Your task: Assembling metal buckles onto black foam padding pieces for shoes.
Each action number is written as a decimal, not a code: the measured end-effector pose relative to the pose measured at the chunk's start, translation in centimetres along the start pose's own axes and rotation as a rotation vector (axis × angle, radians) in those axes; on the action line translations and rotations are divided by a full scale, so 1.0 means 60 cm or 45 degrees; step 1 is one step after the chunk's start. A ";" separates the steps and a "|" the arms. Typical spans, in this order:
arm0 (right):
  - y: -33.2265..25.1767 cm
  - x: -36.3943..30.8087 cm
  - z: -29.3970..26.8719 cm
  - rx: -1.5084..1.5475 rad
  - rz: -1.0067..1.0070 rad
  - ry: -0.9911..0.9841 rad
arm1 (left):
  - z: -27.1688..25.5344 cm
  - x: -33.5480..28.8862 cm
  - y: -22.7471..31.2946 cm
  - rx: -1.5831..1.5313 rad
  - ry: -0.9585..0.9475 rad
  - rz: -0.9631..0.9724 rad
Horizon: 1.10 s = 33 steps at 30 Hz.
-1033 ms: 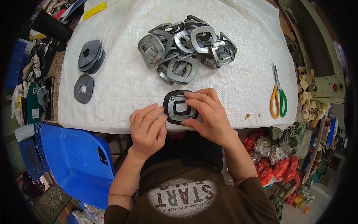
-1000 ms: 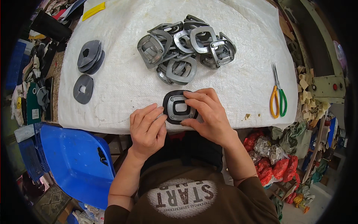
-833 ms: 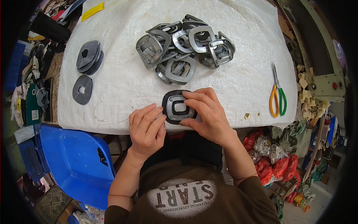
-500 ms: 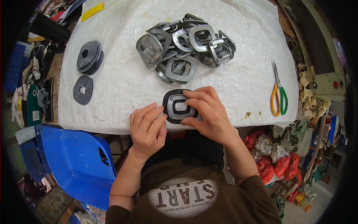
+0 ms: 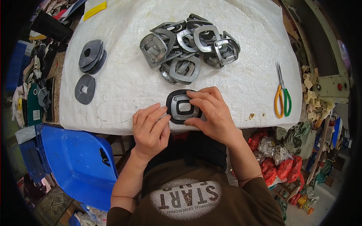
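Note:
On the white woven sheet in front of me lies a grey metal frame (image 5: 175, 112) with rounded corners, on top of a black pad (image 5: 169, 98) that sticks out around it. My right hand (image 5: 213, 115) grips both at their right side, fingers at the top edge and thumb at the bottom. My left hand (image 5: 151, 129) is closed at their left edge, its fingertips pinched together; what they hold, if anything, is too small to make out. A heap of similar metal frames (image 5: 184, 71) sits beyond my hands.
Dark pads with centre holes are stacked (image 5: 90, 56) at the left, with a single pad (image 5: 85, 89) nearer me. Scissors (image 5: 279, 96) with orange and green handles lie at the right. A yellow strip (image 5: 95, 11) is far left. Below the table's left edge stands a blue plastic chair (image 5: 75, 162).
The table and the things on it appear shifted very slightly to the right in view. Both hands keep the same hold beside the metal frame and pad.

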State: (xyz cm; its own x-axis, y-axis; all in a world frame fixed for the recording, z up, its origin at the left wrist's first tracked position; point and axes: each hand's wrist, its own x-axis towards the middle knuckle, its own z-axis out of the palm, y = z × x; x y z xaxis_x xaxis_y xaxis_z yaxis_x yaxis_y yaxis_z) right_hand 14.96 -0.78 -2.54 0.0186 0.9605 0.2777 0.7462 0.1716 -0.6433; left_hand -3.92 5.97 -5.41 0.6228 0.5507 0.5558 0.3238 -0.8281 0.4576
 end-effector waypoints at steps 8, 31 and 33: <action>-0.001 0.003 -0.002 -0.017 -0.005 -0.017 | 0.002 -0.004 0.000 -0.010 0.040 0.009; 0.016 -0.002 -0.010 0.358 0.092 0.266 | -0.006 -0.013 -0.001 0.051 -0.079 0.098; 0.009 -0.001 -0.015 0.284 0.047 0.191 | -0.006 -0.012 0.000 0.045 -0.079 0.094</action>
State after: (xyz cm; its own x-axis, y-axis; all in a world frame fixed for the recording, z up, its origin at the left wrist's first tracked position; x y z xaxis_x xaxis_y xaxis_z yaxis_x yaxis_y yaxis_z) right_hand 15.94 -0.91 -2.26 0.1538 0.9268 0.3427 0.5782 0.1968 -0.7918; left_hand -4.61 5.64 -5.58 0.6883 0.4812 0.5428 0.2995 -0.8701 0.3915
